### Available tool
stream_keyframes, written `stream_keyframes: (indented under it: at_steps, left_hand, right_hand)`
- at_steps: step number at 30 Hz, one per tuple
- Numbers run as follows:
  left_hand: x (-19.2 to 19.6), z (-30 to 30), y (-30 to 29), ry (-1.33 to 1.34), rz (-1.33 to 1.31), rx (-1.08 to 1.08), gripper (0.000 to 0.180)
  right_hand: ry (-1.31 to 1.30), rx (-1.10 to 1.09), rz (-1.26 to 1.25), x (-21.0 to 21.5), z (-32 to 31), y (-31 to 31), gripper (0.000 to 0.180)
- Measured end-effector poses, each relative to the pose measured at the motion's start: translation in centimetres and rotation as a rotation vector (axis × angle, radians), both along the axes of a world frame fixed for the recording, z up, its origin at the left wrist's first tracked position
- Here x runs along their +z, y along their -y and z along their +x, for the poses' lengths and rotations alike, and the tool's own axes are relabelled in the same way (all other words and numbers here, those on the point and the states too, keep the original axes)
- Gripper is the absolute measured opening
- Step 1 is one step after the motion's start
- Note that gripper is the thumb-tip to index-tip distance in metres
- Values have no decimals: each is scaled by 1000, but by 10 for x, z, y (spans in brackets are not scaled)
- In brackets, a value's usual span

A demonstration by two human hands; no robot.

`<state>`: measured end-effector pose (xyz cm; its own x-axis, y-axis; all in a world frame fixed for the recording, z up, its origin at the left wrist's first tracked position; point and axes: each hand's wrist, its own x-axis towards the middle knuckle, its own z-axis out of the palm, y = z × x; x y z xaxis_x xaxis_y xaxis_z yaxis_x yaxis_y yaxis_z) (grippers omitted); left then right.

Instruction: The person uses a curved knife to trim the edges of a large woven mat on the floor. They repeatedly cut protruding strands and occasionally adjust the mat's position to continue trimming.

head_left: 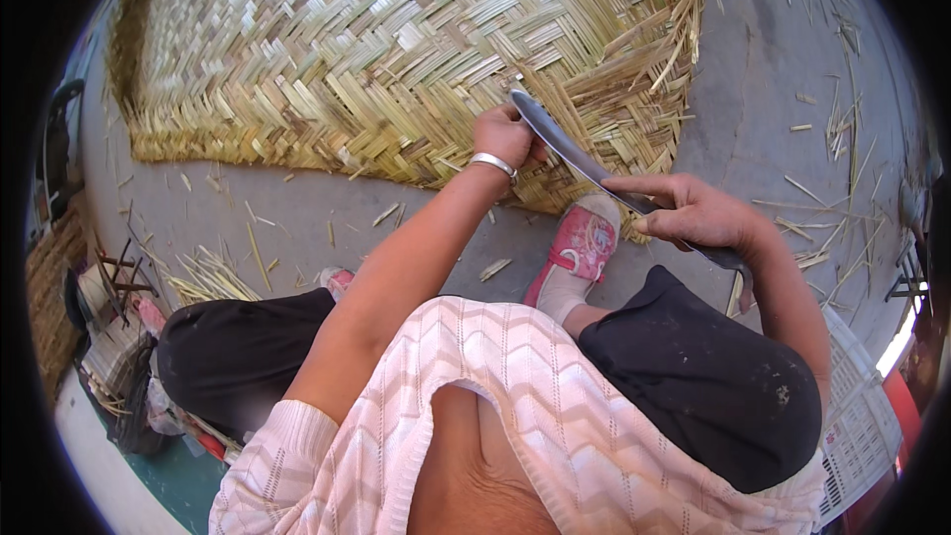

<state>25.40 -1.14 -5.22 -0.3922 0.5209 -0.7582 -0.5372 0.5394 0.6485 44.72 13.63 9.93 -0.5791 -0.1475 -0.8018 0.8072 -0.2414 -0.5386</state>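
- Your right hand (693, 213) grips the knife (570, 151); its blade runs toward ten o'clock.
- Your left hand (505, 136), closed on the woven mat (376, 50) edge, touches the tip.

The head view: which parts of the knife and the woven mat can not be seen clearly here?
- Knife: the right hand covers its handle; the grip is hidden.
- Blade tip: beside the left hand, contact with the strips unclear.
- Woven mat: far edge cut off by the picture's rim.
- Left fingers: curled under, hidden by the hand's back.
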Motion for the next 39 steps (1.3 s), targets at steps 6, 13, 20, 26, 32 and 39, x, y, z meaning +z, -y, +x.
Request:
stream_keyframes:
  at_steps: [6, 13, 20, 26, 32, 39]
  left_hand:
    - [-6, 0, 18, 33, 97, 35, 23]
    - [-2, 0, 29, 54, 148, 19, 23]
    - [10, 0, 30, 147, 131, 37, 23]
    - [15, 2, 25, 309, 102, 129, 25]
    - [23, 6, 17, 429, 47, 151, 23]
    - [8, 9, -3, 252, -61, 177, 31]
  right_hand:
    - [-147, 174, 273, -27, -2, -2, 61]
    - [-140, 401, 430, -20, -21, -11, 62]
    - [-167, 433, 439, -24, -30, -15, 62]
    - [-171, 390, 555, -50, -25, -2, 63]
    - [-275, 294, 758, -86, -25, 19, 65]
    - [-204, 341, 767, -80, -28, 20, 66]
